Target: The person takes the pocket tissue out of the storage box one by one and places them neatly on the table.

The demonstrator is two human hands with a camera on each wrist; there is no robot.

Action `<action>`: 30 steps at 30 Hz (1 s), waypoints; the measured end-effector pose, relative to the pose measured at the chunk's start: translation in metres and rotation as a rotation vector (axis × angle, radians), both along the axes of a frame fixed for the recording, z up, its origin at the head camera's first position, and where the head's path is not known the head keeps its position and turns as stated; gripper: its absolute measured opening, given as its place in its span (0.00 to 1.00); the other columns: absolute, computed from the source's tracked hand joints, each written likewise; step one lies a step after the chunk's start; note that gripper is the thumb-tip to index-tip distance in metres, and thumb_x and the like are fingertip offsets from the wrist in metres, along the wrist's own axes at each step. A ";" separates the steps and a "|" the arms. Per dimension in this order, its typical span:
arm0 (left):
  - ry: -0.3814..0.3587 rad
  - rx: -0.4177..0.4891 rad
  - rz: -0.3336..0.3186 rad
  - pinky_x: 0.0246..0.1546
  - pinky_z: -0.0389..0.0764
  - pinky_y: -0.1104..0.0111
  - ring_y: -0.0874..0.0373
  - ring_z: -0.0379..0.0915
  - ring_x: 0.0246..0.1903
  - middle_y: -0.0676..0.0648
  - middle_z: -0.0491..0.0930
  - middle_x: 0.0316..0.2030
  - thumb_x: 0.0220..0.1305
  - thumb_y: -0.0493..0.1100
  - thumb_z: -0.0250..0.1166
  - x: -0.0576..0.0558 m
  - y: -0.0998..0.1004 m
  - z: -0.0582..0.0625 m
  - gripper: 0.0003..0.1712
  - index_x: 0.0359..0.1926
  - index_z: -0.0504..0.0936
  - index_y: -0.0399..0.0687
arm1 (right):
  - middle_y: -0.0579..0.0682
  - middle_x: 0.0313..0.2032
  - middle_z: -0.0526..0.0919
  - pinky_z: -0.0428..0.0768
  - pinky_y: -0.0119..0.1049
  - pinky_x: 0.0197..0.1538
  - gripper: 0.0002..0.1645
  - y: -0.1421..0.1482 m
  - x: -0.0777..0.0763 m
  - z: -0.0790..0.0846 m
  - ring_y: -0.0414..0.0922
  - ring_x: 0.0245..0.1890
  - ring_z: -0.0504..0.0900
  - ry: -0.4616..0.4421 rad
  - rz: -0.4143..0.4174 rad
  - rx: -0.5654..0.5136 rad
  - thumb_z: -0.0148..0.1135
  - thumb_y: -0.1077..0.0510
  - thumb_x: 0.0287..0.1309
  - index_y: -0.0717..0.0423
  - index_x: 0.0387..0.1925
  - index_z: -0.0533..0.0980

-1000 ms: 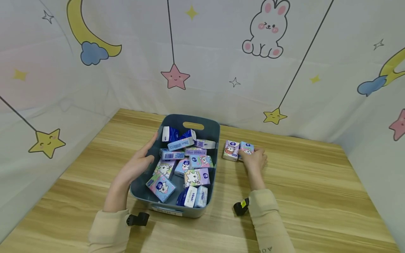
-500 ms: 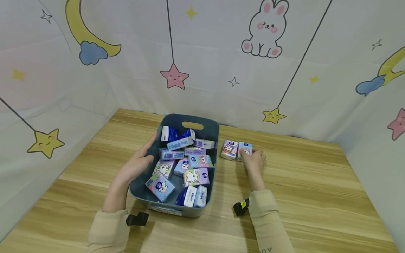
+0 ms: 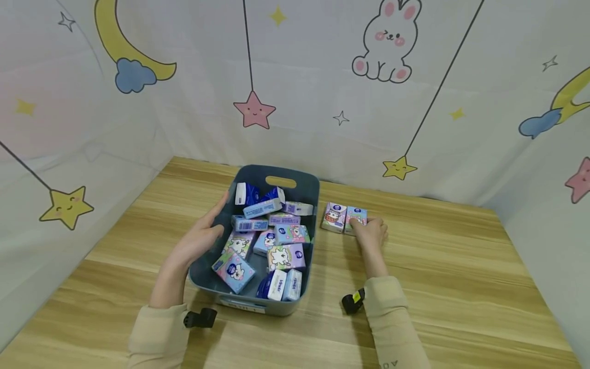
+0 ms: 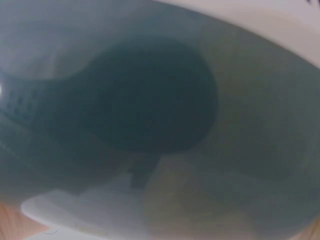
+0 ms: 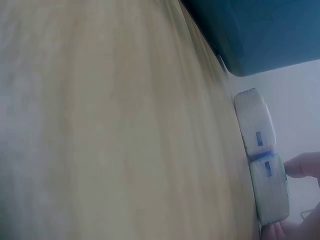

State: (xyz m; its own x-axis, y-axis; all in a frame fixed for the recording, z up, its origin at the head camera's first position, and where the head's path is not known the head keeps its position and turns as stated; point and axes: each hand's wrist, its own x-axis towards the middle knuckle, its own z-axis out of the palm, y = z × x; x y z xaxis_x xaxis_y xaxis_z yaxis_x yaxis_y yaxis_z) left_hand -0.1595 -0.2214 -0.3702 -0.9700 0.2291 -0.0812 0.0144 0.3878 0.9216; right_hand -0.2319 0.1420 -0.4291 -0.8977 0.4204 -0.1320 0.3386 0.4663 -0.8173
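At the near side, two sleeves [image 3: 159, 335] of beige cloth reach over the wooden surface [image 3: 461, 277], each with one small black camera [image 3: 353, 301] at its cuff. Left of the middle stands one blue-grey bin [image 3: 276, 307], of smooth plastic by its look, with rounded corners and a slot cut in its far wall. It holds about fourteen packs [image 3: 286, 257], small soft-edged blocks in shiny film; some overlap, so the count is not sure. Three of these are set close together in the near right corner; the others lie flat or tilted further back.

Along the left wall of the bin lies the left hand [image 3: 197, 241], its fingers straight, the thumb apart, gripping nothing.

Right of the bin, past a narrow gap, two more packs are on the surface side by side, touching: a purple pack [image 3: 334, 217] and a light blue pack [image 3: 357, 213]. The right hand [image 3: 372, 237] pinches the light blue one, thumb on its top face, fingers curled at its right side. From this hand, wood grain stretches widely to the right. At the far edge hangs one creased white cloth [image 3: 304, 61], printed with a rabbit and stars.
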 end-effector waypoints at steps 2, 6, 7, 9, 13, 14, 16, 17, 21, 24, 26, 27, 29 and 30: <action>0.003 0.002 -0.003 0.71 0.34 0.39 0.42 0.22 0.75 0.48 0.30 0.77 0.65 0.30 0.40 -0.001 0.000 0.000 0.44 0.76 0.35 0.63 | 0.69 0.58 0.62 0.58 0.54 0.66 0.37 0.001 0.000 0.001 0.63 0.61 0.58 -0.007 0.008 -0.016 0.61 0.49 0.51 0.70 0.57 0.66; 0.009 0.008 -0.006 0.71 0.34 0.40 0.43 0.23 0.75 0.48 0.30 0.77 0.65 0.30 0.41 -0.002 0.000 0.000 0.44 0.76 0.36 0.62 | 0.70 0.60 0.60 0.58 0.54 0.67 0.40 0.004 -0.001 0.001 0.63 0.63 0.56 -0.021 0.020 -0.034 0.61 0.50 0.51 0.70 0.60 0.62; 0.010 0.009 -0.006 0.71 0.34 0.40 0.43 0.23 0.76 0.48 0.30 0.77 0.65 0.30 0.41 -0.002 0.000 0.000 0.44 0.76 0.36 0.62 | 0.70 0.61 0.59 0.58 0.54 0.67 0.41 0.004 -0.001 0.001 0.63 0.63 0.56 -0.023 0.020 -0.036 0.61 0.50 0.51 0.70 0.61 0.62; 0.010 0.009 -0.007 0.71 0.34 0.40 0.43 0.23 0.76 0.48 0.30 0.77 0.65 0.30 0.41 -0.003 0.000 -0.001 0.44 0.76 0.36 0.61 | 0.70 0.62 0.59 0.58 0.54 0.67 0.42 0.005 -0.001 0.002 0.64 0.64 0.56 -0.024 0.017 -0.027 0.61 0.50 0.51 0.70 0.62 0.61; 0.008 0.008 -0.006 0.71 0.34 0.40 0.43 0.23 0.76 0.48 0.30 0.77 0.65 0.30 0.41 -0.003 0.000 -0.002 0.44 0.76 0.36 0.61 | 0.70 0.63 0.58 0.57 0.54 0.68 0.42 0.005 0.000 0.009 0.64 0.65 0.56 -0.014 -0.007 -0.027 0.60 0.49 0.52 0.69 0.64 0.61; 0.007 0.008 -0.005 0.71 0.34 0.40 0.43 0.23 0.76 0.48 0.30 0.77 0.65 0.30 0.41 -0.003 0.000 -0.002 0.44 0.76 0.36 0.61 | 0.69 0.63 0.59 0.57 0.54 0.68 0.42 0.004 0.001 0.012 0.63 0.65 0.56 -0.008 -0.011 -0.028 0.60 0.49 0.53 0.68 0.64 0.61; 0.006 0.009 -0.001 0.72 0.35 0.40 0.43 0.23 0.76 0.48 0.30 0.77 0.64 0.30 0.41 -0.002 0.000 -0.002 0.44 0.76 0.36 0.61 | 0.68 0.63 0.60 0.57 0.54 0.68 0.42 0.002 0.002 0.020 0.62 0.65 0.56 0.007 -0.008 -0.031 0.61 0.49 0.53 0.67 0.65 0.61; 0.006 0.008 0.001 0.72 0.37 0.41 0.43 0.24 0.76 0.48 0.30 0.77 0.64 0.30 0.41 -0.002 0.000 -0.002 0.45 0.76 0.36 0.61 | 0.67 0.63 0.60 0.58 0.53 0.68 0.42 0.001 0.002 0.024 0.61 0.65 0.56 0.014 -0.003 -0.037 0.61 0.49 0.53 0.66 0.65 0.60; 0.004 0.003 0.006 0.72 0.37 0.40 0.43 0.24 0.76 0.48 0.30 0.77 0.64 0.30 0.41 -0.002 0.000 -0.002 0.45 0.76 0.36 0.62 | 0.65 0.63 0.61 0.64 0.52 0.66 0.41 -0.005 0.005 0.042 0.59 0.66 0.57 0.032 0.055 -0.075 0.60 0.50 0.55 0.63 0.67 0.60; 0.003 -0.001 0.007 0.71 0.36 0.40 0.43 0.24 0.76 0.48 0.31 0.77 0.64 0.30 0.41 -0.002 0.000 -0.001 0.45 0.76 0.36 0.62 | 0.65 0.64 0.60 0.68 0.50 0.64 0.40 -0.011 0.009 0.056 0.57 0.64 0.60 0.037 0.125 -0.106 0.59 0.51 0.57 0.64 0.67 0.59; 0.002 -0.001 0.008 0.71 0.36 0.40 0.43 0.24 0.76 0.48 0.31 0.77 0.64 0.30 0.41 -0.002 -0.001 -0.001 0.45 0.76 0.36 0.63 | 0.65 0.63 0.61 0.70 0.49 0.63 0.39 -0.015 0.011 0.064 0.56 0.62 0.63 0.047 0.171 -0.107 0.59 0.52 0.58 0.65 0.67 0.60; 0.002 0.000 0.007 0.71 0.36 0.40 0.43 0.24 0.76 0.48 0.31 0.77 0.64 0.30 0.41 -0.002 -0.001 -0.001 0.45 0.76 0.36 0.63 | 0.65 0.63 0.62 0.70 0.48 0.61 0.39 -0.017 0.013 0.067 0.56 0.60 0.64 0.053 0.192 -0.107 0.59 0.53 0.58 0.66 0.67 0.60; 0.004 0.003 0.005 0.71 0.35 0.40 0.43 0.24 0.76 0.48 0.31 0.77 0.64 0.30 0.41 -0.002 -0.001 -0.001 0.45 0.76 0.36 0.63 | 0.65 0.61 0.64 0.71 0.46 0.58 0.39 -0.021 0.016 0.073 0.54 0.57 0.66 0.067 0.228 -0.105 0.59 0.53 0.59 0.67 0.67 0.60; 0.005 0.005 0.004 0.71 0.35 0.40 0.43 0.24 0.76 0.49 0.31 0.77 0.64 0.30 0.41 -0.002 0.000 -0.001 0.45 0.76 0.36 0.63 | 0.65 0.60 0.64 0.71 0.45 0.56 0.38 -0.023 0.018 0.075 0.53 0.56 0.66 0.073 0.245 -0.101 0.58 0.53 0.59 0.67 0.66 0.60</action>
State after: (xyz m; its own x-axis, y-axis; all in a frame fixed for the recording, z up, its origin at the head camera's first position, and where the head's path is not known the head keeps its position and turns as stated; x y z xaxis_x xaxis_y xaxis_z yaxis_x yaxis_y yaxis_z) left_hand -0.1613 -0.2218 -0.3715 -0.9713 0.2258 -0.0755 0.0172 0.3829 0.9236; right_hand -0.2140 0.1189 -0.3540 -0.9796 0.1780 -0.0934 0.1644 0.4421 -0.8818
